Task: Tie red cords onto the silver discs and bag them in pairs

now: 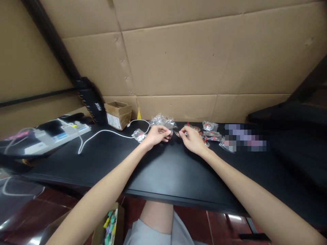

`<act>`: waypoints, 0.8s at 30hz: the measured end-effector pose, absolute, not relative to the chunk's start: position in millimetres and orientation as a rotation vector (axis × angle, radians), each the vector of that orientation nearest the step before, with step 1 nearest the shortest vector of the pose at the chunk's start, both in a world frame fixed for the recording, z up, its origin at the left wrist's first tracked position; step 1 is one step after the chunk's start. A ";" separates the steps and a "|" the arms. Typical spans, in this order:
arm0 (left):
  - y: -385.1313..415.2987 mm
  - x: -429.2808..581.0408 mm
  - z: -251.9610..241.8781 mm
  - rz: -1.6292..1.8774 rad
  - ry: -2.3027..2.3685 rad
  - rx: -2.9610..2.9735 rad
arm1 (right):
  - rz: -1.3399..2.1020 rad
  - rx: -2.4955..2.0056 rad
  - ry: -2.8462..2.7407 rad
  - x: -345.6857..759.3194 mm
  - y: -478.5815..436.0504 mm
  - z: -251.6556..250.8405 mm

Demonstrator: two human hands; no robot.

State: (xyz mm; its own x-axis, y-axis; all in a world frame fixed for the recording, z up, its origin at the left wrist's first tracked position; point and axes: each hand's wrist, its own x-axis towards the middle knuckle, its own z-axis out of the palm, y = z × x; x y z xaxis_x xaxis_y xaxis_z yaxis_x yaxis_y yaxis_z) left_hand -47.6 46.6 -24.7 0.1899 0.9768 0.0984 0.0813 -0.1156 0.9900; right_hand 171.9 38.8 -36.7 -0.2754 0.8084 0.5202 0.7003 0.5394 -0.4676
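Both my arms reach across a black table (158, 173) toward its far edge. My left hand (157, 135) is closed in a pinch on a small round silvery piece with a red bit. My right hand (192, 139) is also closed, pinching a similar small silvery piece (177, 133) between the two hands. Several small clear plastic bags (212, 133) holding round silvery parts with red accents lie just right of my right hand. Another clear bag (139, 135) lies left of my left hand, and a crumpled pile of clear bags (162, 120) sits behind it.
A small cardboard box (118, 114) stands at the back left. A white cable (102, 134) runs to a white power strip (60, 133) on the left. Cardboard sheets (194, 58) wall the back. An open box with colourful bits (109, 226) sits on the floor.
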 end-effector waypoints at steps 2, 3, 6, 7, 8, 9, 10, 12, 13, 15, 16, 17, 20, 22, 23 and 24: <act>44.0 -45.8 -23.4 1.103 1.058 1.323 | 0.172 -1.188 -2.027 172.9 37.0 -33.0; 42.6 -45.2 -22.8 1.091 1.054 1.285 | 0.164 -1.176 -2.021 173.3 35.6 -30.3; 39.4 -43.2 -21.6 1.043 1.053 1.192 | 0.144 -1.152 -2.000 173.1 27.8 -18.8; 38.5 -42.3 -21.3 1.033 1.045 1.162 | 0.140 -1.147 -1.988 172.3 24.0 -14.4; 37.7 -41.2 -21.1 1.031 1.033 1.132 | 0.136 -1.141 -1.972 171.1 19.6 -10.2; 37.1 -40.0 -20.8 1.033 1.016 1.104 | 0.133 -1.130 -1.951 169.6 14.9 -6.2; 36.6 -38.7 -20.6 1.038 0.995 1.080 | 0.129 -1.110 -1.923 168.0 10.1 -2.7; 36.1 -36.4 -20.0 1.038 0.959 1.038 | 0.139 -1.049 -1.859 164.8 1.4 3.2; 36.2 -35.4 -19.7 1.030 0.946 1.019 | 0.149 -1.016 -1.829 163.8 -2.0 5.5; 36.5 -33.8 -19.1 1.004 0.910 0.987 | 0.175 -0.963 -1.782 163.4 -6.1 9.4; 36.6 -33.3 -18.7 0.987 0.877 0.976 | 0.199 -0.944 -1.772 164.0 -6.7 11.0; 36.5 -32.8 -18.2 0.969 0.834 0.970 | 0.231 -0.930 -1.771 165.2 -6.6 12.3; 35.0 -31.7 -16.3 0.931 0.727 0.961 | 0.307 -0.942 -1.866 169.4 -3.5 14.4; 33.8 -31.3 -15.5 0.917 0.714 0.951 | 0.316 -0.991 -1.969 170.4 -1.6 14.5; 33.3 -31.1 -15.4 0.910 0.713 0.946 | 0.322 -1.007 -2.007 169.8 -1.2 14.4; 33.2 -30.9 -15.7 0.898 0.710 0.944 | 0.350 -1.005 -2.025 168.4 -1.2 14.6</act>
